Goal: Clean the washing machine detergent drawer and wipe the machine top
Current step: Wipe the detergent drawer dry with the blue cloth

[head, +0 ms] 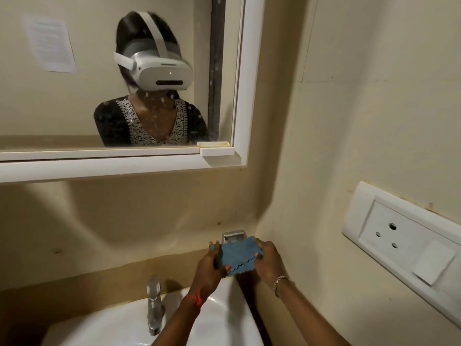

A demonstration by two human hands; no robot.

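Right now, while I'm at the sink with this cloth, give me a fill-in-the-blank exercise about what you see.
1. The left hand and the right hand together hold a ___ cloth.
2. The tap stands on the sink to the ___ of both hands.
3. The socket plate sits on the wall on the person's ___ side.
4. The mirror hangs ___ the sink.
Missing words: blue; left; right; above.

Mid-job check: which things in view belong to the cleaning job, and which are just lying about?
Job: blue scallop-edged cloth, gripped by left hand and right hand.
Lying about: white ceramic basin, chrome tap, white-framed mirror, white wall socket plate, small chrome wall fixture behind the cloth.
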